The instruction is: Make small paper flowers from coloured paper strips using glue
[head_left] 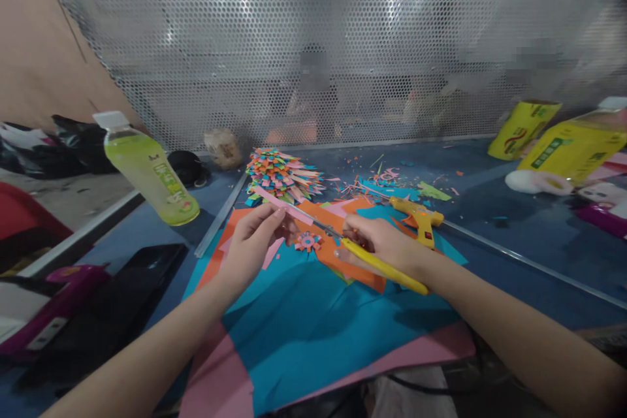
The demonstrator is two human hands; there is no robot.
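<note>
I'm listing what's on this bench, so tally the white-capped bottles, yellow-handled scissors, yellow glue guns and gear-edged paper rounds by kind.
White-capped bottles: 2
Yellow-handled scissors: 1
Yellow glue gun: 1
Gear-edged paper round: 1
Total: 5

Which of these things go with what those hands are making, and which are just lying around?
Likely part of the work:
- yellow-handled scissors, in the right hand
- pink strip, in the left hand
- blue sheet
- layered paper pile
- yellow glue gun

Apparently just lying about:
- green drink bottle, left
- yellow-labelled bottle, right
</note>
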